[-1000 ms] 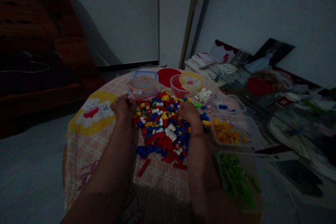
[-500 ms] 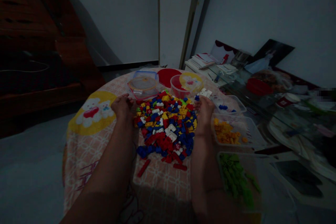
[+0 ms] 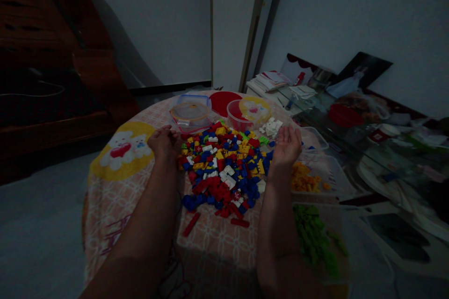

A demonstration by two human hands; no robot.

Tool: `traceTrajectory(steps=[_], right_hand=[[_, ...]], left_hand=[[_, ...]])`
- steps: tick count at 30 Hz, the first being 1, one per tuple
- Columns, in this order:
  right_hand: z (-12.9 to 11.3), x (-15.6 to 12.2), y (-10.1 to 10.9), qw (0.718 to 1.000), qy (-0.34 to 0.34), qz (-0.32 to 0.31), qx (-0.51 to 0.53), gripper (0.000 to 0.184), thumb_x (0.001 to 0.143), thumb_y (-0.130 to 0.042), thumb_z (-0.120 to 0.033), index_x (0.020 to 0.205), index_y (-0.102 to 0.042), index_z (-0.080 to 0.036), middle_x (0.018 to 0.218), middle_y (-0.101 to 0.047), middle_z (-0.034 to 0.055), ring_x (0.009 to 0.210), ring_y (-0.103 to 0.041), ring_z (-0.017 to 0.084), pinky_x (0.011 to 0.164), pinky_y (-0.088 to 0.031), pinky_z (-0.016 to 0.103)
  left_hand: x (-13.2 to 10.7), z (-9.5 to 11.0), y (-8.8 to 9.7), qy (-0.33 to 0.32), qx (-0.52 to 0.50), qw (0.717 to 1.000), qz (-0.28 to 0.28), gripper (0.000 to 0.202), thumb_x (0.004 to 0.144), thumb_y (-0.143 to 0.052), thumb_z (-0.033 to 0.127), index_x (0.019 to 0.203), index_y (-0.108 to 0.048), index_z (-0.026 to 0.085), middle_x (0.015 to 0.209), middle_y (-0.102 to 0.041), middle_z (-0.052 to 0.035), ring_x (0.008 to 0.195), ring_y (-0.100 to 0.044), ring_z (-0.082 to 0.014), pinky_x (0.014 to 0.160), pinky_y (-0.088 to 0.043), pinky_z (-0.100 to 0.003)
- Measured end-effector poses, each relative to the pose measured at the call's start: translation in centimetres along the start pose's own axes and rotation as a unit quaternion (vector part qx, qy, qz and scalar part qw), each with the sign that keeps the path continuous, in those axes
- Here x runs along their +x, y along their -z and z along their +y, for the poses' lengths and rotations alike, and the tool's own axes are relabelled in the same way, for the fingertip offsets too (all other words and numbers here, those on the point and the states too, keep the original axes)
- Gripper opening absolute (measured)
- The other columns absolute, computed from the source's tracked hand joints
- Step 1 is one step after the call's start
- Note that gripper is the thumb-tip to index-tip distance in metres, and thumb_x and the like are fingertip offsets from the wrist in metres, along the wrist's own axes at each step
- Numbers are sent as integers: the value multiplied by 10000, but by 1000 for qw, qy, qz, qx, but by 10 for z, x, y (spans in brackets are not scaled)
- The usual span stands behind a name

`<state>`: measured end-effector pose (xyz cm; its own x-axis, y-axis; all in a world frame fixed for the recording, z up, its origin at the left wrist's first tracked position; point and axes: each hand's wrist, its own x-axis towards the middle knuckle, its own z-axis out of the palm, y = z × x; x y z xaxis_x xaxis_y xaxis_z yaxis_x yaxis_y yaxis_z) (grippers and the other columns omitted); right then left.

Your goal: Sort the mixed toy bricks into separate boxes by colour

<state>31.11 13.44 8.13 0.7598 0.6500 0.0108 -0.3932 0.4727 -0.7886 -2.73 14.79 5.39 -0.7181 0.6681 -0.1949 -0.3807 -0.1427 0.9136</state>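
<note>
A heap of small toy bricks (image 3: pixel 224 168) in red, blue, yellow and white lies on a patterned tablecloth (image 3: pixel 115 187). My left hand (image 3: pixel 163 142) rests at the heap's left edge with its fingers curled; what they hold, if anything, is hidden. My right hand (image 3: pixel 287 145) is raised at the heap's right edge, palm up and fingers spread, with nothing visible in it. It hovers beside a clear tub holding blue bricks (image 3: pixel 312 139) and above a tub of orange bricks (image 3: pixel 308 180).
A tub of green bricks (image 3: pixel 315 238) stands at the near right. A lidded container (image 3: pixel 191 114), a clear bowl (image 3: pixel 247 114) and a small pile of white bricks (image 3: pixel 271 127) sit behind the heap. A cluttered glass table (image 3: pixel 368 149) is on the right.
My right hand has left the top of the heap, swung right towards the tubs and turned palm up with the fingers opening. My left hand has stayed put.
</note>
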Motion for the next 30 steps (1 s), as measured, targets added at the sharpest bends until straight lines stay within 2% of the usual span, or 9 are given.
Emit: traceTrajectory(steps=[3, 6, 10, 14, 17, 20, 23, 26, 30], right_hand=[[-2, -7, -6, 998, -4, -48, -27, 308, 839, -660, -255, 1136, -646, -175, 1089, -756, 76, 992, -757, 170, 938, -645, 393], [-3, -17, -13, 991, -14, -111, -74, 250, 779, -712, -305, 984, -669, -169, 830, -747, 24, 716, -726, 141, 736, -641, 306], [1, -35, -25, 953, -34, -215, -209, 243, 745, -720, -355, 885, -694, -158, 642, -681, -19, 501, -618, 119, 520, -535, 235], [9, -53, -35, 865, -28, -327, -379, 204, 813, -636, -300, 899, -748, -152, 641, -690, -15, 521, -627, 134, 540, -514, 236], [14, -65, -41, 769, 29, -398, -500, 207, 860, -625, -237, 964, -788, -163, 794, -766, 26, 726, -717, 169, 727, -561, 270], [21, -75, -45, 658, 90, -457, -591, 206, 876, -666, -197, 1026, -808, -186, 1006, -807, 64, 970, -740, 203, 913, -537, 300], [28, -83, -47, 576, 115, -479, -652, 237, 880, -723, -224, 1105, -798, -216, 1133, -797, 84, 1113, -716, 235, 971, -510, 318], [31, -86, -47, 543, 119, -475, -682, 277, 883, -751, -270, 1158, -772, -240, 1146, -787, 86, 1124, -707, 249, 946, -510, 328], [31, -86, -47, 545, 113, -470, -685, 226, 880, -765, -287, 1098, -764, -230, 1106, -785, 74, 1104, -703, 245, 913, -505, 319]], left_hand=[[3, -2, 1, 20, -10, 1000, 12, 103, 712, -633, 90, 782, -634, 166, 610, -574, 28, 506, -528, -69, 517, -467, -153], [5, -4, 1, 22, -13, 1000, 16, 114, 709, -640, 100, 800, -644, 169, 625, -583, 25, 518, -537, -72, 514, -470, -151], [7, -5, 1, 21, -16, 1000, 11, 122, 712, -634, 95, 812, -642, 165, 634, -581, 27, 516, -539, -71, 520, -480, -156], [6, -4, 2, 19, -12, 1000, 10, 119, 714, -615, 82, 799, -634, 163, 624, -570, 27, 508, -538, -73, 517, -471, -155], [4, -3, 1, 18, -17, 1000, 11, 130, 718, -597, 69, 806, -638, 156, 619, -567, 26, 505, -530, -69, 510, -460, -145], [3, -2, 0, 25, -24, 999, 11, 153, 718, -579, 53, 820, -638, 151, 616, -568, 24, 504, -524, -66, 506, -455, -138], [2, -1, 0, 31, -24, 999, 11, 144, 719, -584, 57, 813, -627, 157, 610, -558, 29, 499, -521, -66, 509, -460, -139], [1, 0, 0, 25, -19, 999, 4, 110, 717, -616, 80, 791, -617, 161, 613, -550, 32, 501, -522, -65, 517, -467, -139], [-1, 1, 0, 26, -22, 999, 8, 122, 711, -604, 65, 788, -622, 158, 615, -556, 28, 510, -522, -65, 527, -470, -138]])
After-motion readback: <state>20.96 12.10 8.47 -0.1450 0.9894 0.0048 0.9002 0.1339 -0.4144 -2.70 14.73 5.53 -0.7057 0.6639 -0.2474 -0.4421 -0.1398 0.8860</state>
